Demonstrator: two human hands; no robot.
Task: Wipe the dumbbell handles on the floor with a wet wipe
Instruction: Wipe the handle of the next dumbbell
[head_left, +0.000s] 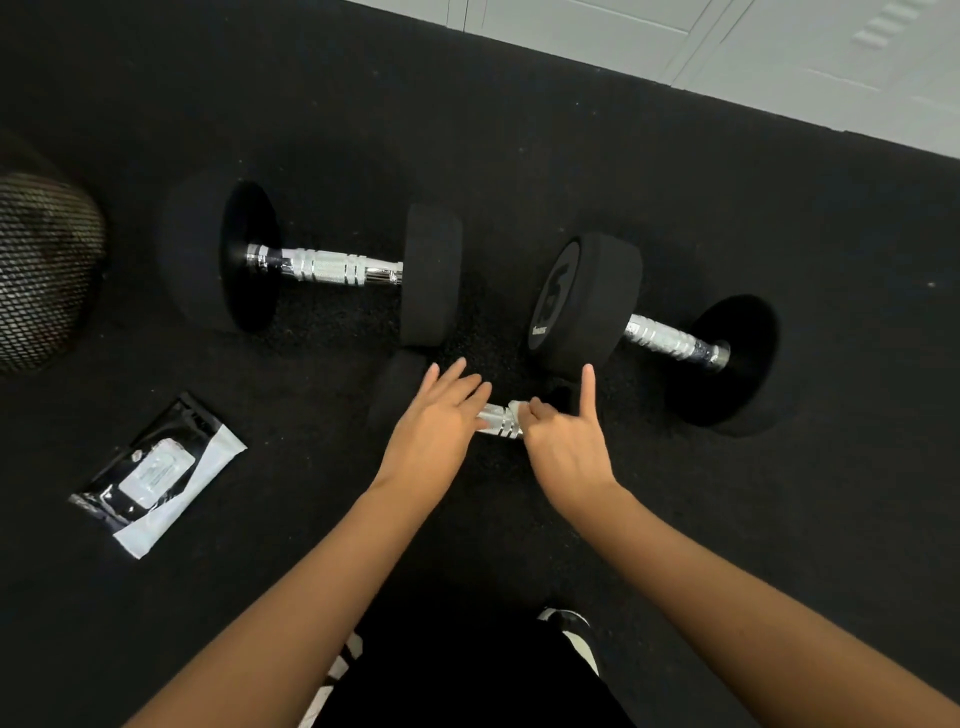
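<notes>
On the black floor (675, 519), the near dumbbell's handle (497, 422) lay between both hands, the left hand (435, 426) resting flat with fingers straight, the right hand (563, 439) pinching a wipe (517, 408) against it.
</notes>
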